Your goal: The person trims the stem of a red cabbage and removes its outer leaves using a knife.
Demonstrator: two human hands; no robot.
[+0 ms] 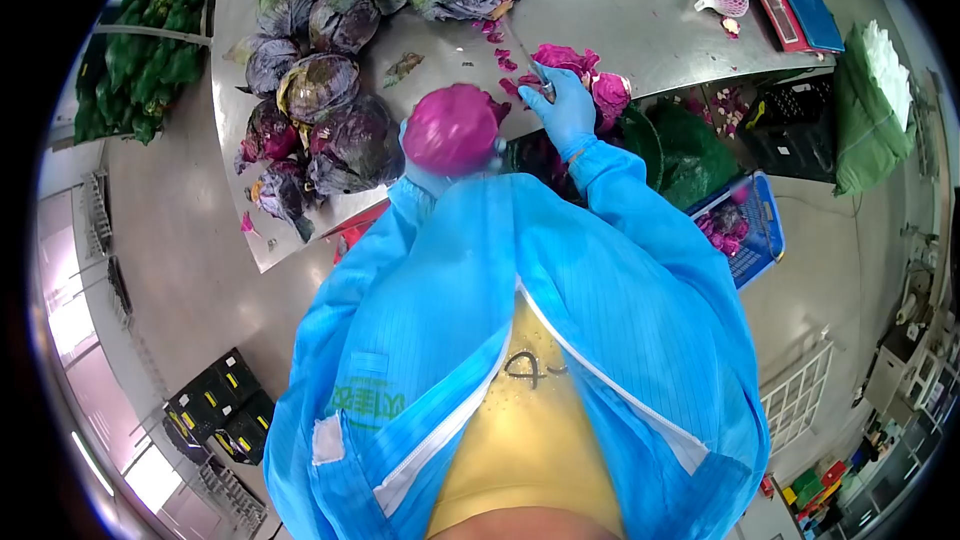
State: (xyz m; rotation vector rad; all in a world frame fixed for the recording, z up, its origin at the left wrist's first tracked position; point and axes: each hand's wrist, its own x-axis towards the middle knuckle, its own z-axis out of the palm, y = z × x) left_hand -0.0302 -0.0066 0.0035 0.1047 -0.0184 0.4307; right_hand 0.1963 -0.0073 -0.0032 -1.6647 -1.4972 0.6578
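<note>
Purple cabbage (452, 130) in left hand (424, 176), knife (519, 43) in right (565, 110); leafy heads (356, 144) beside.

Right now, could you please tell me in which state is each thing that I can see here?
held cabbage: outer leaves off, in the left hand
knife: gripped in the right hand
piled cabbages: dark outer leaves mostly on
table: leaf scraps scattered on it
blue crate: open, purple leaves inside
jacket: unzipped at the lower front
</note>
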